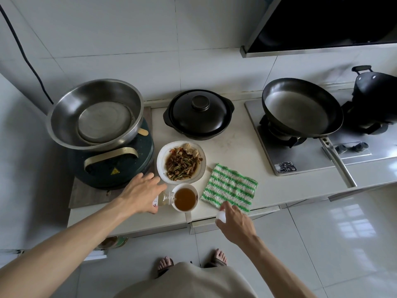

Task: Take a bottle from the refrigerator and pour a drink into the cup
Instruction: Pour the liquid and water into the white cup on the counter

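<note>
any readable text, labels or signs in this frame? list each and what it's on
No word can be read in full.
Yellow triangle warning sign, symbol only, on the dark green cooker.
Red marks on the bottle label in the left hand: too small to read.
Black-and-white sticker on the gas stove near corner: print blurred, unreadable.
The white cap in the right hand shows no text.

White cup [186, 197] of amber drink, green-and-white striped cloth [231, 187] (black lidded pot [198, 115] behind)
</note>
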A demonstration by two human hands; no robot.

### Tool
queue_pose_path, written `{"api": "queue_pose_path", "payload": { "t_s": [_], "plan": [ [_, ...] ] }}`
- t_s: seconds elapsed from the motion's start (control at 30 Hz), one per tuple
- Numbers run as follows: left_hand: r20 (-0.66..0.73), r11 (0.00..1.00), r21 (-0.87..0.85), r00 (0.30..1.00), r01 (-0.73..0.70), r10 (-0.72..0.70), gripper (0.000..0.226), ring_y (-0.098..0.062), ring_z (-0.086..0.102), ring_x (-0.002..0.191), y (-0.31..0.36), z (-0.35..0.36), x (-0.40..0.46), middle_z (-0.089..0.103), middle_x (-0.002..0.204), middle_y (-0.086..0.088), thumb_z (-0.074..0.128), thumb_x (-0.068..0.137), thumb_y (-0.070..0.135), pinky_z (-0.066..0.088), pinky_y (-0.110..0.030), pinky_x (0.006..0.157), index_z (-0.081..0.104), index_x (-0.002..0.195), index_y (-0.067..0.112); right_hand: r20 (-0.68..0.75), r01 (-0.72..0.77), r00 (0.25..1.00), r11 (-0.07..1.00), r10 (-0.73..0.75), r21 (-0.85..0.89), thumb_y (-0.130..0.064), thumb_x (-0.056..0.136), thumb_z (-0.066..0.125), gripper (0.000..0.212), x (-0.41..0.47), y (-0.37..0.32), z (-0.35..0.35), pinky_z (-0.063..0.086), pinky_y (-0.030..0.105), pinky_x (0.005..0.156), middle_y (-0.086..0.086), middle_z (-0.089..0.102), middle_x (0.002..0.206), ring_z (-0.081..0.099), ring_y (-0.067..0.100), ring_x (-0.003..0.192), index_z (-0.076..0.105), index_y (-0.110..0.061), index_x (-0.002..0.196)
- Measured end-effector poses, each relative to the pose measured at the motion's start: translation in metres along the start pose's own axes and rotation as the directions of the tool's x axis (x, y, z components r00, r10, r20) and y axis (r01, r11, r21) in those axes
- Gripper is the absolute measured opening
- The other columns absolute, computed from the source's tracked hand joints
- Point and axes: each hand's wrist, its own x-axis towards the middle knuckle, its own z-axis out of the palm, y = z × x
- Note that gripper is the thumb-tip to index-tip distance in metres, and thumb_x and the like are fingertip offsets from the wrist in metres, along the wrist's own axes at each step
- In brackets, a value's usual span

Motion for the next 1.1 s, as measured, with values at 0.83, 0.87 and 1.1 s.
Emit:
{"api": "queue_pose_path", "payload": {
  "t_s": [0.83,0.87,1.1],
  "plan": [
    [-0.019,1.0,-0.023,1.0,0.0,-0.001,0.066,-0.019,0.051,0.112,0.004,-0.002,-0.001,0.059,0.124,0.001,0.073,0.072,0.057,0.042,-0.038,0.09,0.055,0.127,0.026,-0.079,0.099,0.992,0.995,-0.098,0.018,-0.048,0.089,0.06,0.038,0.001,-0.028,-0.022,0.043,0.029,0.056,-0.001,0.058,0.123,0.061,0.016,0.076,0.043,-0.034,0.119],
    [-0.023,0.999,-0.032,1.0,0.003,-0.004,0.066,-0.019,0.051,0.112,0.004,-0.001,-0.002,0.059,0.124,0.001,0.073,0.072,0.058,0.042,-0.037,0.091,0.055,0.128,0.026,-0.076,0.1,0.992,0.995,-0.098,0.021,-0.047,0.089,0.06,0.038,0.001,-0.028,-0.023,0.045,0.029,0.057,0.0,0.058,0.124,0.061,0.016,0.077,0.043,-0.033,0.12],
    [-0.093,0.906,-0.41,0.984,0.102,-0.153,0.068,-0.006,0.05,0.099,-0.002,0.015,-0.021,0.059,0.111,0.016,0.073,0.073,0.067,0.033,-0.022,0.072,0.053,0.131,0.04,-0.128,0.236,0.969,0.945,-0.212,0.224,-0.038,0.086,0.071,0.039,-0.004,-0.05,-0.047,0.058,0.035,0.071,-0.005,0.063,0.121,0.067,0.013,0.087,0.054,-0.034,0.121]
  ]
}}
